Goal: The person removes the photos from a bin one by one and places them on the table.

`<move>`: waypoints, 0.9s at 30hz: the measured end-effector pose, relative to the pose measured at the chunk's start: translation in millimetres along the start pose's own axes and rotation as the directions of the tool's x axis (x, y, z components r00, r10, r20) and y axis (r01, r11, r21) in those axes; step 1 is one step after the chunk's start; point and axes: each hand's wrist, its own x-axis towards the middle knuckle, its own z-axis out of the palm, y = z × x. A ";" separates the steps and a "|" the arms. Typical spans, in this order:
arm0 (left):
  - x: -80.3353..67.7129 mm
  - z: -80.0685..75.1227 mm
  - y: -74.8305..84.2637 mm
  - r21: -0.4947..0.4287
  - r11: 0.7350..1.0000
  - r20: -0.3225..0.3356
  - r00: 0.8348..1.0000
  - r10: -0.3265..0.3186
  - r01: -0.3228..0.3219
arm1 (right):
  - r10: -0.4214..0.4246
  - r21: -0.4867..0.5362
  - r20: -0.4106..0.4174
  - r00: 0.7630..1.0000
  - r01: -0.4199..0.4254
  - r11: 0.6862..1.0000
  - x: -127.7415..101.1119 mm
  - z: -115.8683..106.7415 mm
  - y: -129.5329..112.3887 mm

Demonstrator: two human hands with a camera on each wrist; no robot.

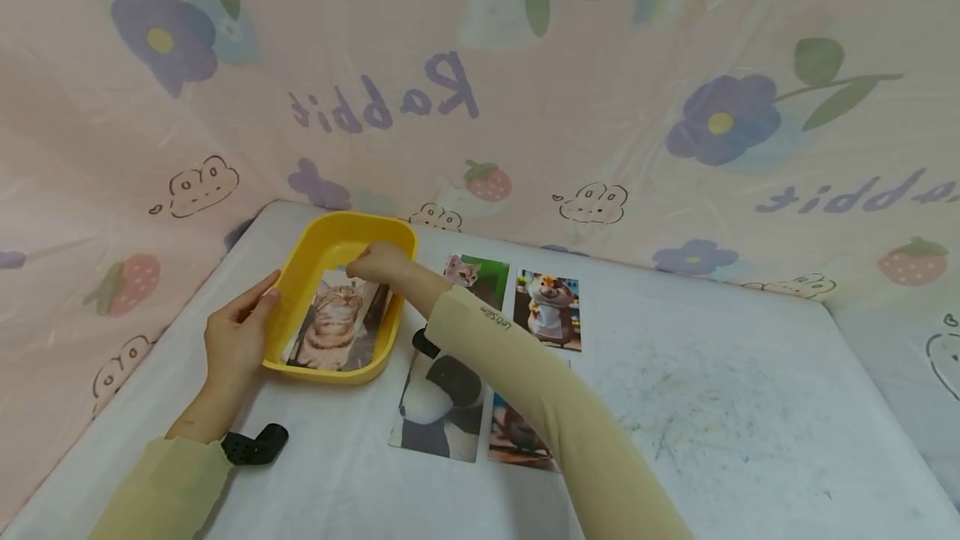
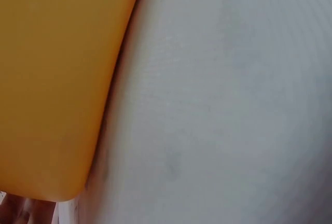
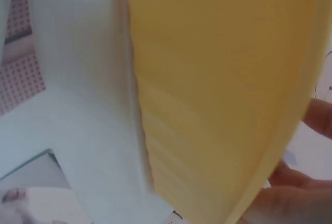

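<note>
My left hand grips the left rim of a yellow tray, thumb at the rim and fingers along the outer wall. Reaching over the tray's right side, my right hand has curled fingers at the top edge of a cat picture card, which lies inside, with another card's edge showing beside it. The left wrist view shows the tray's outer wall and a few fingertips below it. In the right wrist view, fingers show beyond the tray's wall.
Right of the tray lie several more picture cards: a kitten card on green, a hamster card with an apron, a black-and-white animal card and one partly under the right sleeve. A patterned curtain hangs behind the white table.
</note>
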 end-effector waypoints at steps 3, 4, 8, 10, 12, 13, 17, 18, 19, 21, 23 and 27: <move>0.3 -0.3 1.2 0.002 1.000 -0.006 1.000 0.002 -0.002 | 0.012 -0.002 0.008 1.000 -0.012 1.000 2.0 -1.5 -0.8; 0.2 -0.4 1.7 0.001 1.000 -0.008 1.000 0.003 -0.003 | 0.014 -0.009 0.011 1.000 -0.014 1.000 2.5 -1.7 -0.9; 0.8 -0.3 2.2 -0.004 1.000 -0.009 1.000 0.000 0.000 | 0.024 -0.022 0.033 0.999 -0.023 0.999 4.9 -0.9 -0.4; 0.8 -0.1 1.9 0.002 1.000 -0.006 1.000 0.000 0.000 | 0.027 -0.028 0.038 0.999 -0.026 0.999 6.4 0.4 0.4; 0.3 0.4 1.3 0.000 1.000 -0.004 1.000 0.003 -0.003 | 0.025 -0.043 0.041 0.999 -0.023 0.999 8.5 1.9 1.7; 0.0 0.6 1.2 -0.001 1.000 -0.004 1.000 0.002 -0.002 | 0.025 -0.045 0.041 0.999 -0.023 0.999 8.6 2.3 2.1; -1.4 1.6 1.0 -0.003 1.000 -0.008 1.000 0.001 -0.001 | 0.015 -0.054 0.026 1.000 -0.014 0.998 6.9 3.2 4.3; -1.6 1.6 1.3 0.001 1.000 -0.011 1.000 -0.004 0.004 | 0.014 -0.048 0.024 1.000 -0.013 0.999 5.5 3.1 4.5; -1.7 1.6 1.4 0.003 1.000 -0.012 1.000 -0.006 0.006 | 0.010 -0.038 0.023 1.000 -0.009 0.999 4.4 3.2 4.8; -1.5 1.5 1.8 0.008 1.000 -0.009 1.000 -0.010 0.010 | -0.010 -0.016 0.012 1.000 0.010 1.000 2.8 3.8 6.1; -1.1 1.2 1.8 0.011 1.000 -0.005 1.000 -0.012 0.012 | -0.031 0.003 0.010 0.999 0.031 1.000 1.5 4.6 7.1; -0.2 0.0 0.9 0.016 1.000 -0.007 1.000 -0.002 0.002 | -0.089 0.029 -0.006 0.996 0.089 0.996 -1.2 6.0 8.3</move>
